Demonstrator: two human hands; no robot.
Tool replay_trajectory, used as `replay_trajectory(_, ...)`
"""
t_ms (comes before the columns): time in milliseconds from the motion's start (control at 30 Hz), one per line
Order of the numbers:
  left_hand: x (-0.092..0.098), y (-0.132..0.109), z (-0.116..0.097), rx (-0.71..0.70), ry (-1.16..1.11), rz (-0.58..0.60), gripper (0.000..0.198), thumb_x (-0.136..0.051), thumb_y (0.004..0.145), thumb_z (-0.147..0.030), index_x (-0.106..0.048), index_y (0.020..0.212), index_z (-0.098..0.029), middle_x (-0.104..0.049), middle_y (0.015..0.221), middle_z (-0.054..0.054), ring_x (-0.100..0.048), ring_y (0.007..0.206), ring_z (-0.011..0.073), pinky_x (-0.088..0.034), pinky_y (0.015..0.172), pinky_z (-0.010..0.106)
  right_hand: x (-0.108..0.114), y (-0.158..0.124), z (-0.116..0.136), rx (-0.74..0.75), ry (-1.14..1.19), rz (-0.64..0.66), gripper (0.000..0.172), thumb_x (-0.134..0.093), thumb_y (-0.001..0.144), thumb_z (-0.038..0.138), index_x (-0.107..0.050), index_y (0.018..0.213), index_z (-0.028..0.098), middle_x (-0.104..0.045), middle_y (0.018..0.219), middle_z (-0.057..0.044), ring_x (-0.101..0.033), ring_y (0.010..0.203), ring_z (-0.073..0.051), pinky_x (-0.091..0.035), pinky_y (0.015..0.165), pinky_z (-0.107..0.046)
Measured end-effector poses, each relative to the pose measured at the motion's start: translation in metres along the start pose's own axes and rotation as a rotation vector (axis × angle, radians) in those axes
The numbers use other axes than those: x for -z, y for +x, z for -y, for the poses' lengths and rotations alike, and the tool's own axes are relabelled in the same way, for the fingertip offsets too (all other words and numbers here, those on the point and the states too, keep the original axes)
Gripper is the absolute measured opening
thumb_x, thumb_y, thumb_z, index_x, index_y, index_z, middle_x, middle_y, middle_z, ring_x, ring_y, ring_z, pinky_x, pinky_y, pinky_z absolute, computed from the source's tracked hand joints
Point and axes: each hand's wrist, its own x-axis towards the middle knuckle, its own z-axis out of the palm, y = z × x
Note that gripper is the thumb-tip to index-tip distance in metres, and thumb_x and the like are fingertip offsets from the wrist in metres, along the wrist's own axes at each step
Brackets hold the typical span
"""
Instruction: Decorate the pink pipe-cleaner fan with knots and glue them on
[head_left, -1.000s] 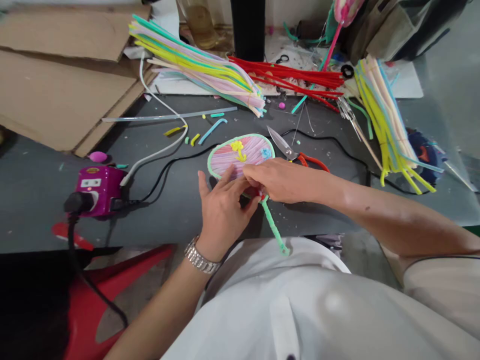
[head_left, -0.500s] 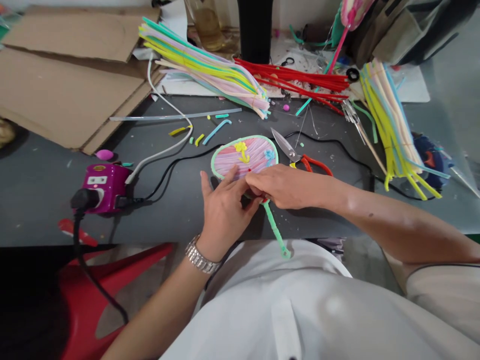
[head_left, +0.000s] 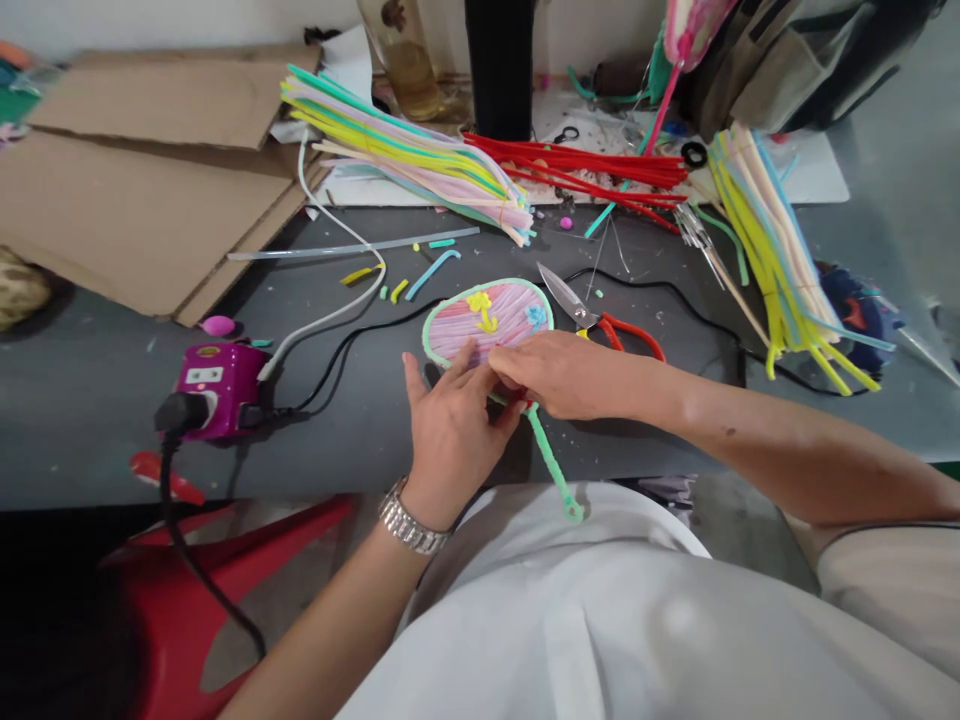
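A small oval fan [head_left: 487, 322] made of pipe cleaners lies low over the dark grey worktable [head_left: 352, 450]. Its face has pink and lilac stripes, a mint-green rim, and yellow and blue decorations. A mint-green handle [head_left: 551, 465] slants down toward me. My left hand [head_left: 454, 430], with a metal wristwatch [head_left: 411, 525], has its spread fingers against the fan's lower edge. My right hand [head_left: 562, 375] pinches that edge from the right, where the fingers hide a small red spot. Red-handled scissors [head_left: 592, 322] lie just beyond my right hand.
Bundles of pastel and yellow pipe cleaners [head_left: 420, 155] [head_left: 772, 240] and red ones [head_left: 577, 170] lie at the back. A magenta power unit [head_left: 214, 390] with black cables [head_left: 352, 340] sits left. Cardboard sheets [head_left: 150, 180] lie back left, and a red stool [head_left: 195, 590] stands below.
My hands stay on the fan's lower edge, and the fan has barely moved. The whole scene has shifted slightly in view as my head moved.
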Motion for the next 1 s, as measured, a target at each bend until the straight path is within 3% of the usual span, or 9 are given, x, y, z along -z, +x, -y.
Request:
replay_trajectory(233,-0.001,-0.003,-0.005,0.013,0.006,0.004,0.019,-0.062,0.094,-0.024,-0.067,0.112,-0.023,-0.079,0.115,0.009,-0.052,0.143,0.0342,-0.006,0.121,0.077,-0.011,-0.006,-0.004,-0.041,-0.010,-0.132,0.025,-0.057,0.086,0.002,-0.057,0.109,0.013,-0.069,0.096,-0.010,-0.061,0.088,-0.022,-0.034,0.072,-0.031)
replay_trajectory(467,0.000,-0.003,-0.009,0.031,-0.001,0.001,0.024,-0.062,0.094,-0.026,-0.068,0.117,-0.026,-0.073,0.131,0.009,-0.053,0.142,0.0345,-0.005,0.121,0.078,-0.010,-0.017,-0.014,-0.107,0.321,-0.216,0.029,-0.052,0.081,-0.002,-0.058,0.100,0.018,-0.068,0.093,-0.002,-0.058,0.081,-0.016,-0.033,0.070,-0.026)
replay_trajectory(833,0.001,-0.003,-0.007,0.019,-0.001,0.010,0.022,-0.060,0.095,-0.025,-0.068,0.116,-0.025,-0.077,0.123,0.009,-0.052,0.142,0.0353,-0.006,0.120,0.079,-0.004,-0.003,-0.009,-0.092,0.279,-0.177,0.025,-0.049,0.078,-0.005,-0.053,0.087,0.018,-0.062,0.080,0.000,-0.047,0.071,-0.015,-0.026,0.067,-0.027)
replay_trajectory(1000,0.001,-0.003,-0.007,0.025,-0.014,0.023,0.024,-0.060,0.095,-0.024,-0.067,0.118,-0.025,-0.077,0.124,0.009,-0.052,0.143,0.0348,-0.005,0.120,0.078,0.001,0.000,-0.013,-0.099,0.315,-0.118,0.025,-0.052,0.077,-0.005,-0.054,0.087,0.018,-0.064,0.082,-0.001,-0.048,0.073,-0.015,-0.026,0.066,-0.027)
